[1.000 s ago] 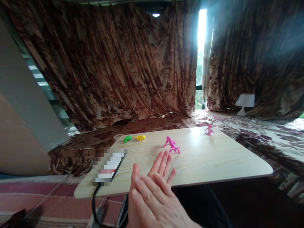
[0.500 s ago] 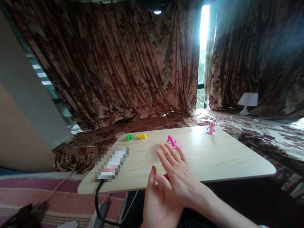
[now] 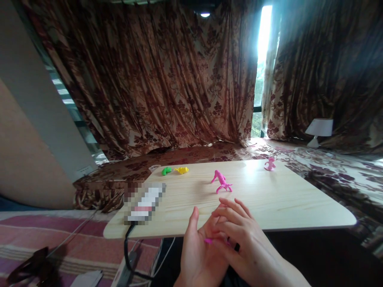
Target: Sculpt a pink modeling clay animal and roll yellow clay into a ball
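beside a pale table [image 3: 287,199], open left fingers [image 3: 193,221] and bent right fingers [image 3: 232,215] hold pink material [image 3: 208,240].

No readable text anywhere

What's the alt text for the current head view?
Left hand, palm up, and right hand over it, with bits of pink material between them. Beyond, on a pale table: a magenta four-legged figure, green and yellow pieces, a paler pink figure.
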Tool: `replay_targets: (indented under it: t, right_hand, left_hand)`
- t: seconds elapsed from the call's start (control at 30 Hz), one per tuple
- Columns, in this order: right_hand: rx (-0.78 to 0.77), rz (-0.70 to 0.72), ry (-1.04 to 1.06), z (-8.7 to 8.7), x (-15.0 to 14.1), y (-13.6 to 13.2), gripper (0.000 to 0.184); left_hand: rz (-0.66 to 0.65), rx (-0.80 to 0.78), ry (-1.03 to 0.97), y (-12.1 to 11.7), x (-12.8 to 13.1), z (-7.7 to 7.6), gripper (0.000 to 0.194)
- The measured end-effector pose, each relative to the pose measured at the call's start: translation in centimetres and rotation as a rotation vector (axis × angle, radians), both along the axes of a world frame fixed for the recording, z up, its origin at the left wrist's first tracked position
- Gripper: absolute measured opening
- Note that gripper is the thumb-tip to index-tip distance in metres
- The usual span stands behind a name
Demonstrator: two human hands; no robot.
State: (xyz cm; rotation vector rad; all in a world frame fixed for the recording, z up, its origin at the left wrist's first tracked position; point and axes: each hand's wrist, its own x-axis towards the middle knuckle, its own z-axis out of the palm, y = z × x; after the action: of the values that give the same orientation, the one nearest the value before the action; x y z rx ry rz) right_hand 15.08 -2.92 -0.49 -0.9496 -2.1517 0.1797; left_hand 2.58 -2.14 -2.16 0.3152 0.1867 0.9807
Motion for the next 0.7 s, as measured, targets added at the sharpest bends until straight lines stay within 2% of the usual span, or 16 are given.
replay_targets:
  t: [0.2, 0.3, 0.53, 0.7]
  right_hand:
    - [0.030, 0.040, 0.014, -0.3, -0.4, -0.1, 0.013]
    - [0.006, 0.092, 0.018, -0.1, -0.2, -0.2, 0.019]
    - [-0.033, 0.065, 0.216, 0.9, -0.1, 1.0, 0.032]
    - [-0.088, 0.079, 0.054, 1.8, -0.1, 0.6, 0.015]
  left_hand:
    - [-0.024, 0.058, 0.037, 0.3, -0.3, -0.1, 0.048]
    - [-0.018, 0.066, -0.008, 0.5, -0.5, -0.6, 0.049]
    - [-0.054, 0.015, -0.113, 0.5, -0.2, -0.6, 0.047]
    - [-0.020, 0.034, -0.053, 0.5, -0.2, -0.5, 0.047]
